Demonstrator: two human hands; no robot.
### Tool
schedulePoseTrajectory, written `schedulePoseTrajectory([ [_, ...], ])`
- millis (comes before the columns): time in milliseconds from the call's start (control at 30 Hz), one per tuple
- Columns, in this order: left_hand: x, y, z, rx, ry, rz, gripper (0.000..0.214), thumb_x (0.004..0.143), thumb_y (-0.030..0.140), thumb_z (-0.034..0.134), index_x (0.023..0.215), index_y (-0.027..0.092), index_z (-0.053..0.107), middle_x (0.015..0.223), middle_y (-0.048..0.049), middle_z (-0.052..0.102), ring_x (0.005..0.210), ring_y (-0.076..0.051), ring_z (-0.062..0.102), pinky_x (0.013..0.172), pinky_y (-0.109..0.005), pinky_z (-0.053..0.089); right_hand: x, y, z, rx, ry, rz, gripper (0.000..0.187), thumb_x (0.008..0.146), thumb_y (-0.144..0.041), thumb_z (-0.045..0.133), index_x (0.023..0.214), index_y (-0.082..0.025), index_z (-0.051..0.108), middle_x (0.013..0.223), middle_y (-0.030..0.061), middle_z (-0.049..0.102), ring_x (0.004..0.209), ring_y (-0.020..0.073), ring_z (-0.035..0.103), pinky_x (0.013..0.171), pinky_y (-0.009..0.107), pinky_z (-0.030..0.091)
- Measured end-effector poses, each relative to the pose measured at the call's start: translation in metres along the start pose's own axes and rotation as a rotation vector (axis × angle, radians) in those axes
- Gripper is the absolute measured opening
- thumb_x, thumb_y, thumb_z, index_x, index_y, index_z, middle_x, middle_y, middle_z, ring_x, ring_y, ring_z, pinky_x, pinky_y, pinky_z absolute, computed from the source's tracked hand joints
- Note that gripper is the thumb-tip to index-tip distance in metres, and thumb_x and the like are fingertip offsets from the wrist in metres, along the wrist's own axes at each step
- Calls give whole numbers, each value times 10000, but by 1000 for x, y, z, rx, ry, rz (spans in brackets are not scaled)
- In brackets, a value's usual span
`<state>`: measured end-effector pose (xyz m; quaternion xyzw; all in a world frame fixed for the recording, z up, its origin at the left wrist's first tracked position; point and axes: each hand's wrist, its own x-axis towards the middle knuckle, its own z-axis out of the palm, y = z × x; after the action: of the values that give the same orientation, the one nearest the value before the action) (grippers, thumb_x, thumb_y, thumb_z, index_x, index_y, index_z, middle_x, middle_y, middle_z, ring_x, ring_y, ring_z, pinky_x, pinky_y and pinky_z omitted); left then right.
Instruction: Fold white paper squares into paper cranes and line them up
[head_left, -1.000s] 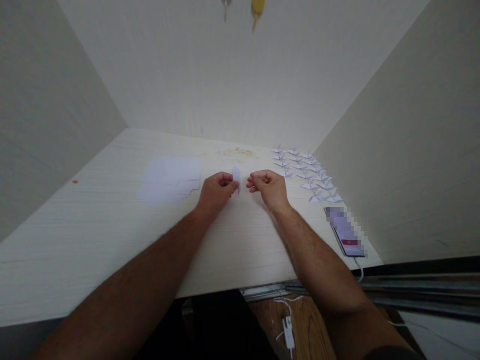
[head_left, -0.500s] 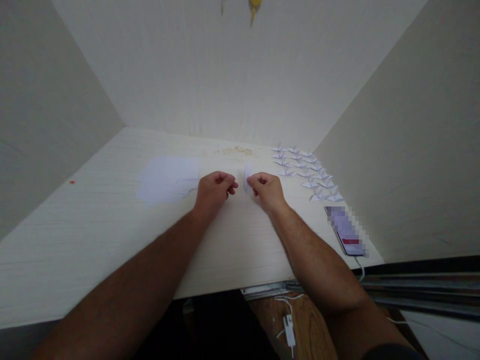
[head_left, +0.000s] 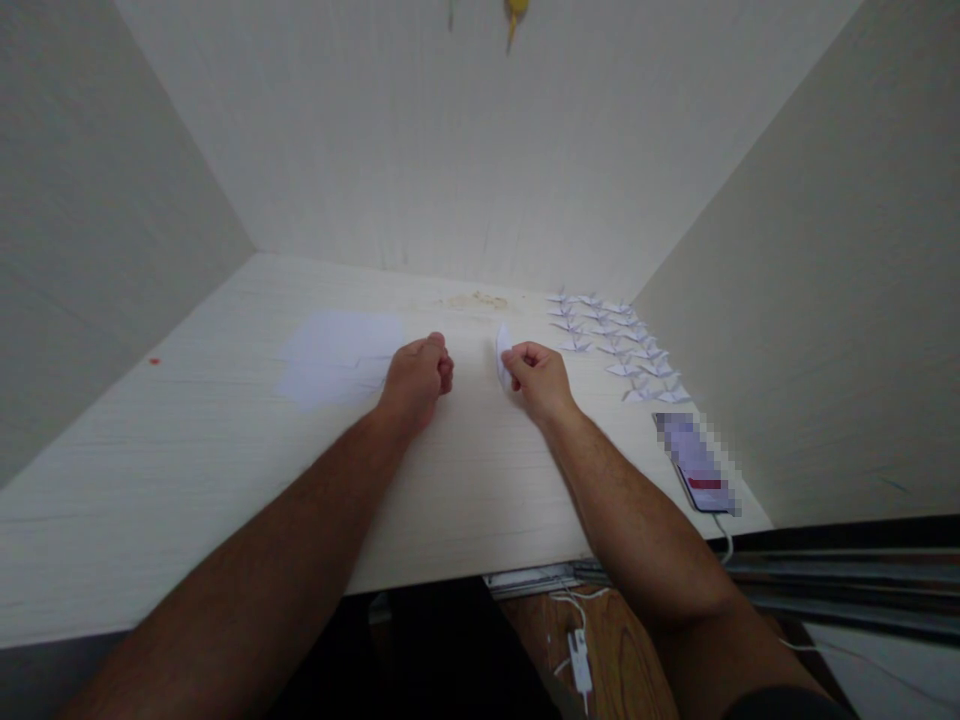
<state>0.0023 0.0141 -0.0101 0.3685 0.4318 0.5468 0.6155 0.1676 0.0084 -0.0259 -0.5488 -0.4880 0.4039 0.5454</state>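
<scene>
My right hand (head_left: 541, 380) pinches the small folded paper (head_left: 502, 352) upright just above the desk (head_left: 225, 470). My left hand (head_left: 415, 380) is curled closed beside it, apparently on nothing. The paper looks featherlight and easily crushed, so I'd grip gently along a creased edge.

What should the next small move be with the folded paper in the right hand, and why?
Probably bring the left hand to the folded paper pinched in the right hand, so both hands can work it. The left hand is curled, apart from the paper, with nothing visible in it, and the piece does not yet look like the paper cranes lined up to the right.
</scene>
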Motion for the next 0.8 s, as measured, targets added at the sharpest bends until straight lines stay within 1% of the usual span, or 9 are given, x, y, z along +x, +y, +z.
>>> schedulePoseTrajectory([
  [100, -1, 1, 1, 14, -32, 6, 110, 717, 115, 594, 689, 169, 503, 584, 35, 514, 458, -51, 426, 442, -178, 333, 0, 0, 0, 3, 1, -2, 268, 677, -439, 698, 650, -195, 589, 466, -60, 494, 394, 77, 390, 418, 216, 257],
  [167, -2, 2, 1, 27, 1, 26, 118, 675, 80, 594, 751, 158, 548, 601, 26, 544, 469, -58, 453, 451, -184, 354, -1, -1, 0, 0, 7, 5, 267, 677, -439, 695, 652, -197, 585, 466, -59, 498, 397, 80, 399, 419, 216, 264],
  [233, -2, 3, 1, 37, 17, 35, 124, 675, 92, 604, 782, 148, 575, 574, 27, 541, 432, -57, 419, 416, -188, 317, -1, -2, 0, -6, 12, 5, 266, 680, -439, 691, 652, -196, 586, 466, -56, 502, 401, 82, 405, 420, 216, 263],
  [333, -3, 5, -1, 62, -2, 5, 107, 689, 113, 602, 791, 144, 596, 527, 34, 522, 370, -50, 346, 366, -192, 244, -1, -3, 0, -24, 7, -4, 264, 685, -438, 685, 650, -193, 591, 459, -54, 503, 401, 84, 404, 420, 218, 260],
  [500, -7, 8, -1, 156, -91, -60, 74, 722, 157, 601, 795, 154, 617, 480, 43, 498, 333, -63, 329, 342, -200, 212, -1, -3, 0, -15, 7, 3, 261, 681, -436, 687, 656, -193, 596, 461, -55, 511, 399, 85, 413, 418, 220, 267],
  [600, -8, 7, -3, 269, -142, -78, 65, 745, 212, 627, 784, 162, 640, 433, 50, 468, 311, -70, 313, 343, -212, 199, -1, -2, 0, 3, 4, -2, 260, 679, -434, 700, 670, -190, 609, 467, -55, 521, 403, 85, 430, 417, 219, 281],
  [667, -7, 5, -5, 374, -146, -71, 144, 785, 304, 635, 728, 172, 633, 390, 52, 431, 296, -77, 303, 344, -223, 195, -2, -2, 0, 14, -7, -4, 264, 678, -434, 709, 677, -186, 621, 463, -53, 526, 403, 85, 437, 415, 220, 288],
  [733, -5, 2, -6, 471, -107, -69, 335, 842, 439, 584, 622, 186, 576, 357, 44, 394, 285, -83, 296, 343, -233, 191, -2, -2, 1, 36, -23, -5, 270, 677, -435, 718, 684, -179, 633, 460, -50, 531, 402, 84, 443, 417, 222, 303],
  [800, -3, -1, -6, 500, -67, -16, 421, 868, 500, 537, 581, 192, 530, 376, 34, 414, 303, -83, 327, 351, -231, 221, -3, -3, 2, 61, -37, -5, 276, 672, -433, 731, 695, -174, 639, 465, -48, 543, 404, 82, 452, 421, 223, 323],
])
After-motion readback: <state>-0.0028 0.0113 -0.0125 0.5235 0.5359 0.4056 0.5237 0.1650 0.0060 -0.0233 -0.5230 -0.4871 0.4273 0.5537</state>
